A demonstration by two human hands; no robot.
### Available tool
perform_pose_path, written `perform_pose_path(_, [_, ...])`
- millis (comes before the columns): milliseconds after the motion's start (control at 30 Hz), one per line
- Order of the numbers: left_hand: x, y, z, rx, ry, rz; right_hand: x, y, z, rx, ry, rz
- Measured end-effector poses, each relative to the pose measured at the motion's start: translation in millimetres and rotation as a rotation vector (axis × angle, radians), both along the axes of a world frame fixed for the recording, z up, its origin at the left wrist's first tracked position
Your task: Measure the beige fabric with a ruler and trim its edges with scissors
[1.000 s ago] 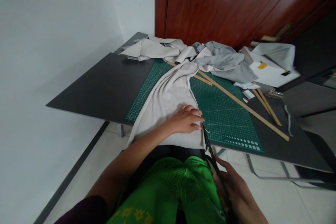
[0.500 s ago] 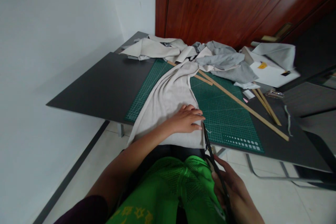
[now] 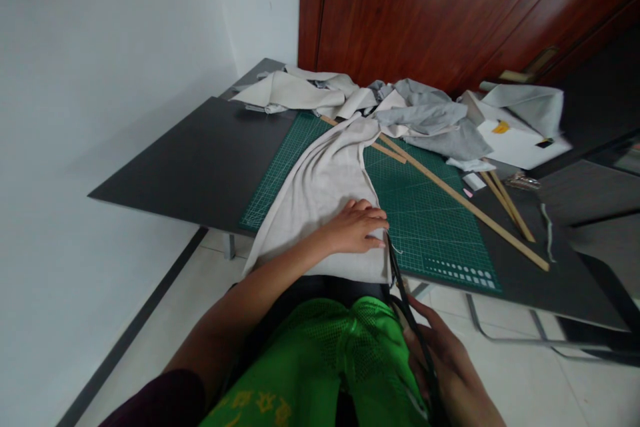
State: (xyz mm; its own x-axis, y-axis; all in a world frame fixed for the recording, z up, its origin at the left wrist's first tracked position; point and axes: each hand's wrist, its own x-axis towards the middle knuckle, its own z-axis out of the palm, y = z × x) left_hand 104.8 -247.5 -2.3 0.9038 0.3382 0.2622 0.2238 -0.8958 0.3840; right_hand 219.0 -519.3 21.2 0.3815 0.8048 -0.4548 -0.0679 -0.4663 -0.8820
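A pale beige cloth (image 3: pixel 330 173) lies across the table, gathered in folds at its far end and hanging at the near edge. My left hand (image 3: pixel 357 227) rests flat on it near its right edge, fingers spread. Along that edge run the long dark blades of a pair of scissors (image 3: pixel 397 270), their tips close to my left fingertips. My right hand (image 3: pixel 445 353) is closed round the scissors' handles, below the table edge beside a green mesh vest (image 3: pixel 350 347). A loose thread (image 3: pixel 397 250) lies just right of the blades.
Beneath the cloth is a green cutting mat (image 3: pixel 425 207) on a dark table (image 3: pixel 180 160). A long wooden ruler (image 3: pixel 465 200) crosses the mat. Fabric scraps (image 3: pixel 425 113) are heaped at the back, next to a white box (image 3: pixel 520 137). Two wooden strips (image 3: pixel 507 203) lie to the right.
The view has shifted very slightly. Both hands, the scissors and the cloth are in almost the same place.
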Motion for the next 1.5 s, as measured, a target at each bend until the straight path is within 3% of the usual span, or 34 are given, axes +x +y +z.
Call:
perform_pose_path(867, [-1, 0, 0.8, 0.003, -0.006, 0.002, 7, 5, -1.5, -0.002, 0.032, -0.013])
perform_pose_path(1500, [0, -1, -0.7, -0.004, 0.005, 0.02, 10, 11, 9.0, -0.013, -0.021, 0.042])
